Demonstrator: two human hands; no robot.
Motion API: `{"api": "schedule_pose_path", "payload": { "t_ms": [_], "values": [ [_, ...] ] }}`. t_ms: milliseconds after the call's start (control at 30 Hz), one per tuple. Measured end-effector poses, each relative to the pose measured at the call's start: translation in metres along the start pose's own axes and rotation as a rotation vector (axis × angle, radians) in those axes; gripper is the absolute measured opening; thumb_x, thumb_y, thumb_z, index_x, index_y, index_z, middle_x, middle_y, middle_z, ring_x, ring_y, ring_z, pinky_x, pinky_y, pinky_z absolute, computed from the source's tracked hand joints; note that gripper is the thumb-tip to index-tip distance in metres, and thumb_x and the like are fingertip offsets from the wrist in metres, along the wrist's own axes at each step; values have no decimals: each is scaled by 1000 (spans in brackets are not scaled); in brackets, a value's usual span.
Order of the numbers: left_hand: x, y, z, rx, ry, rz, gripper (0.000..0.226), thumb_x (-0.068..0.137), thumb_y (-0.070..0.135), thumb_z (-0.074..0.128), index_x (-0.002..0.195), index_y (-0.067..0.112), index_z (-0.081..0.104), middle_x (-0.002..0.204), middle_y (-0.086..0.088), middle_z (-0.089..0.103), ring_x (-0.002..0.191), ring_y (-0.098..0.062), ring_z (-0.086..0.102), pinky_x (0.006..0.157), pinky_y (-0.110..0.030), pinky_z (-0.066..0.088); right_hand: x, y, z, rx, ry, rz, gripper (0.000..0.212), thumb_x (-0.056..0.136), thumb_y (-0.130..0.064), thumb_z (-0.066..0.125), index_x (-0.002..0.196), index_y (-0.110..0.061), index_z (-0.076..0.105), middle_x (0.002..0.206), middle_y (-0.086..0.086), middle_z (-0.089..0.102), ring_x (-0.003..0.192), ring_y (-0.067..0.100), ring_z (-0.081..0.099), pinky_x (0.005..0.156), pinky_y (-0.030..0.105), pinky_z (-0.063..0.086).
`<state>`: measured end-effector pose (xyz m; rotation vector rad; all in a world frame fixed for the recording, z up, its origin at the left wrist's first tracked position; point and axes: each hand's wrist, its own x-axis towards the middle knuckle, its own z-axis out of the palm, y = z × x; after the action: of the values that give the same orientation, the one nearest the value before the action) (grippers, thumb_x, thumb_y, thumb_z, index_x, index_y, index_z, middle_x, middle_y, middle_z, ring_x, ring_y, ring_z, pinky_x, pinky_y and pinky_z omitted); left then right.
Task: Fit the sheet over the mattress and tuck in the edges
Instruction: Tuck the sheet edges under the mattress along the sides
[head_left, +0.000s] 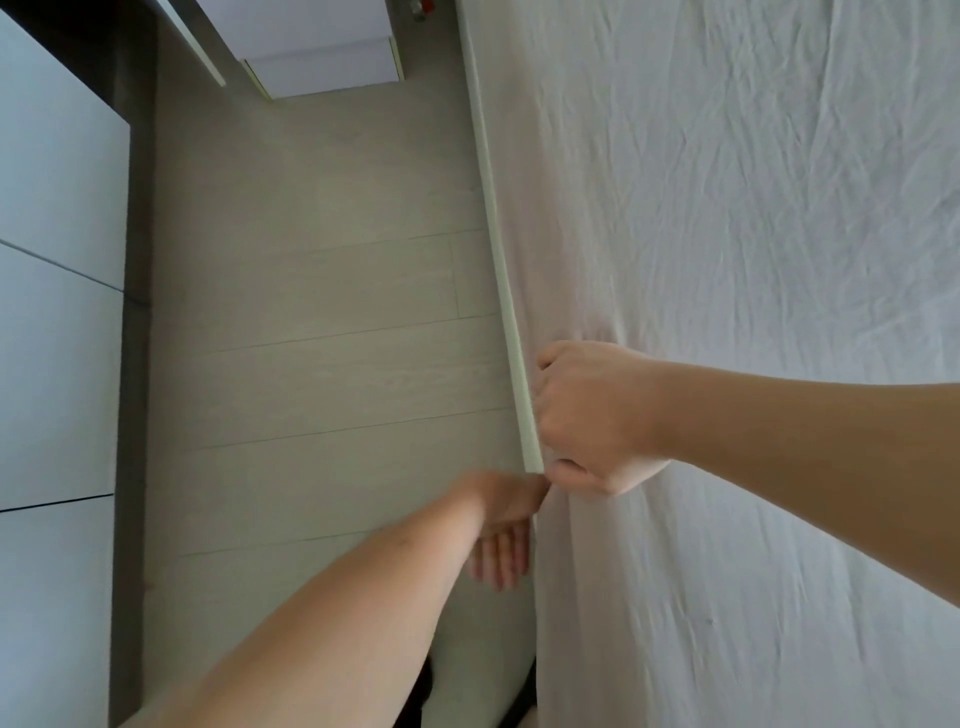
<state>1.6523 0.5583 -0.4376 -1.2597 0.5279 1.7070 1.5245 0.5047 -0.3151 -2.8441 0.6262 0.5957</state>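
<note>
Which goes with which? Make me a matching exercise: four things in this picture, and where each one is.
Things:
1. right hand
2. left hand
3. sheet
4. floor

Places:
A. spread wrinkled over the mattress
B. low beside the bed, fingers pointing down
C. left of the bed, pale planks
D. at the bed's edge, fingers curled on the sheet

Pairs: 1-D, 2-B, 3-A, 4-C

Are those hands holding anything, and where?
The right hand grips the sheet at its side edge, by the bed frame rail. The left hand reaches against the bed's side; whether it holds anything cannot be told.
</note>
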Motion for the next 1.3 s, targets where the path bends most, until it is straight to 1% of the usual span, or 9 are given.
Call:
{"api": "schedule_pose_path", "payload": {
  "t_ms": [67,167,333,533,667,900,1033,1200,1300],
  "values": [
    [13,-5,-10,295,119,-51,46,106,31,32,90,-3,58,135,-25,61,113,-37,66,100,-45,49,5,-2,7,2,-35,32,50,92,-43,30,48,-21,42,52,-5,48,56,17,40,83,34,31],
    [9,-7,-29,367,409,315,27,101,15,42,82,8,59,103,-14,73,75,-27,67,65,-30,53,10,-9,19,31,-38,90,47,90,-44,29,54,-22,50,59,-6,54,68,19,47,95,35,34],
    [-17,-11,-33,-348,429,805,27,98,9,38,98,8,64,89,-13,69,75,-27,64,58,-30,53,10,-25,32,135,123,289,39,85,-40,36,83,-23,71,89,-4,67,100,24,58,113,41,31],
    [12,-33,-3,-256,440,814,21,92,3,48,104,1,65,81,-14,65,63,-20,61,60,-33,53,-16,-84,50,283,470,870,52,89,-33,61,133,-7,56,141,10,48,143,31,34,122,53,18],
    [24,-42,-1,102,577,794,19,91,11,52,80,5,66,73,-16,70,62,-28,66,60,-38,58,-30,-105,65,361,512,954,59,94,-37,59,146,-12,48,149,6,42,149,28,28,125,49,12],
    [39,-39,6,147,883,722,20,93,14,53,85,7,69,90,-20,73,80,-33,69,66,-30,47,-21,-106,65,224,490,886,56,91,-35,53,141,-12,49,144,7,44,145,29,31,119,54,19],
    [55,-42,36,-443,726,694,26,97,10,53,71,11,53,69,-12,60,43,-20,53,45,-30,46,-22,-114,69,103,445,568,30,85,-25,56,111,-15,67,127,5,59,130,30,49,116,52,27],
    [53,-51,63,-658,673,812,30,101,10,48,75,24,50,92,-7,61,84,-23,63,84,-44,61,-34,-130,68,72,247,326,26,84,-33,45,77,-24,69,83,-6,64,98,23,61,120,53,24],
    [48,-60,69,-761,524,883,27,101,11,42,81,17,60,79,-6,58,67,-19,55,62,-30,51,-34,-141,62,-8,-11,220,48,85,-42,26,74,-30,71,79,-14,65,98,16,60,122,49,17]
  ]
}}
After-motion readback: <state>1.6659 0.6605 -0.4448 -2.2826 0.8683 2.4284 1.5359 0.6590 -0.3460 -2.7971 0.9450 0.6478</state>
